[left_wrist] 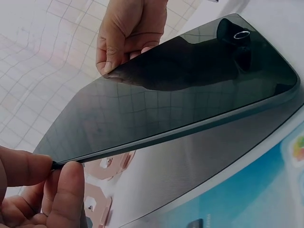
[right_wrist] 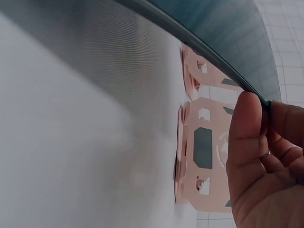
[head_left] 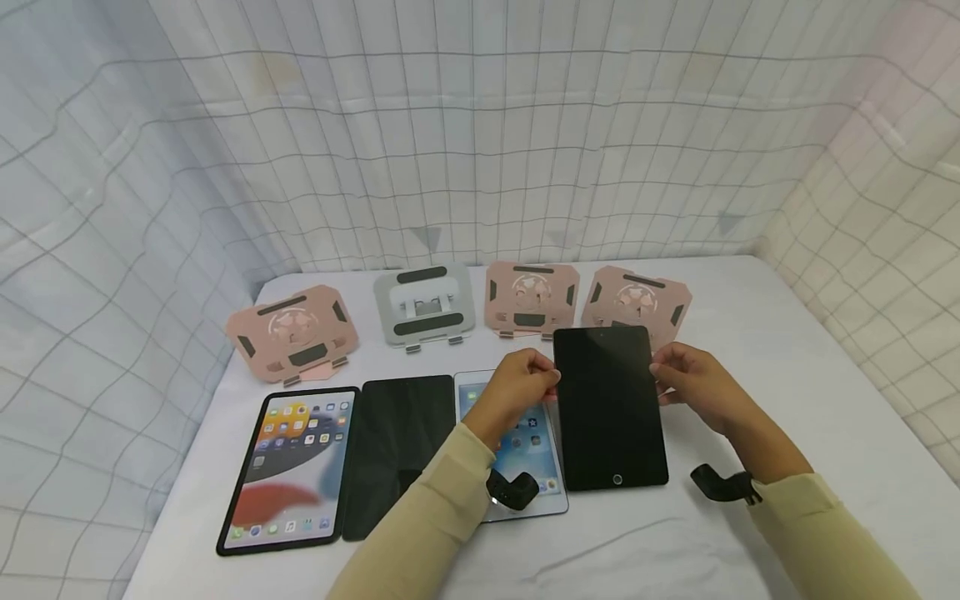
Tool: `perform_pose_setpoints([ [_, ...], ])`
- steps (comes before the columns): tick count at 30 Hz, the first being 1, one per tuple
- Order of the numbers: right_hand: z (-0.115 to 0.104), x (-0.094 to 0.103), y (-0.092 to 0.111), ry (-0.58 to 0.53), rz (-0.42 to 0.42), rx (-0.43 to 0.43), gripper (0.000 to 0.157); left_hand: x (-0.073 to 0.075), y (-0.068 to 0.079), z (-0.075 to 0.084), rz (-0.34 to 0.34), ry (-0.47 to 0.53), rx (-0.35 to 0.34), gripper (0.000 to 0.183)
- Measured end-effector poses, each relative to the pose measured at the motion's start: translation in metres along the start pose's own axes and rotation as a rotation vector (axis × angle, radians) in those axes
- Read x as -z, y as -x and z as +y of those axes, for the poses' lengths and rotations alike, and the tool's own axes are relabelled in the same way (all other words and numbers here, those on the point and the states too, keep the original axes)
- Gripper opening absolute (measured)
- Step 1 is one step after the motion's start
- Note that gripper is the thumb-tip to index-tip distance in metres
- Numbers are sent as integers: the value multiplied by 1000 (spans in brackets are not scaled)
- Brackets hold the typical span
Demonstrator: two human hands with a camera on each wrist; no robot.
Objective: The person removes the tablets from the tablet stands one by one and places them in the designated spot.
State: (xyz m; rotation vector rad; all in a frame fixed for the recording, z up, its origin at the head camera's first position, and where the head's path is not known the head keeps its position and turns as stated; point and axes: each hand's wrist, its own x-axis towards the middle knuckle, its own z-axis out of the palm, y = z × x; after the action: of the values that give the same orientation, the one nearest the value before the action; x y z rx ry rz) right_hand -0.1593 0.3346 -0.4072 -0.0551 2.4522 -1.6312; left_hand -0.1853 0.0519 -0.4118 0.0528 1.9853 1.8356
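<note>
Both hands pinch the side edges of a black tablet (head_left: pixel 611 408) with a dark screen and a round home button at its lower end. My left hand (head_left: pixel 517 387) grips the left edge near the top, thumb on the screen side. On the opposite edge, my right hand (head_left: pixel 693 383) pinches at about the same height. The left wrist view shows the tablet (left_wrist: pixel 180 95) tilted, its far end raised and its home-button end low near the table. A white-framed tablet (head_left: pixel 517 450) with a lit screen lies partly under the left forearm. Behind the held tablet stands a pink stand (head_left: pixel 637 300), partly hidden.
Left of the white tablet lie a dark-screened tablet (head_left: pixel 401 442) and a lit black-framed tablet (head_left: pixel 300 467). Along the back of the white table (head_left: pixel 765 333) stand a grey stand (head_left: pixel 425 304) and two more pink stands, one mid-row (head_left: pixel 531 296), another at left (head_left: pixel 292 333).
</note>
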Motion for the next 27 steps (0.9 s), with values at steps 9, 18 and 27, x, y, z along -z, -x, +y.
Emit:
perform_pose_setpoints([
  [9,4,-2,-1,9,-49,-35,16,-2,4,-9,22,23,48,7],
  [18,9,-5,-6,21,-82,-81,15,-4,3,-14,39,-4,110,4],
  [27,13,-11,-13,69,-88,-117,16,-3,1,-22,60,-68,107,4],
])
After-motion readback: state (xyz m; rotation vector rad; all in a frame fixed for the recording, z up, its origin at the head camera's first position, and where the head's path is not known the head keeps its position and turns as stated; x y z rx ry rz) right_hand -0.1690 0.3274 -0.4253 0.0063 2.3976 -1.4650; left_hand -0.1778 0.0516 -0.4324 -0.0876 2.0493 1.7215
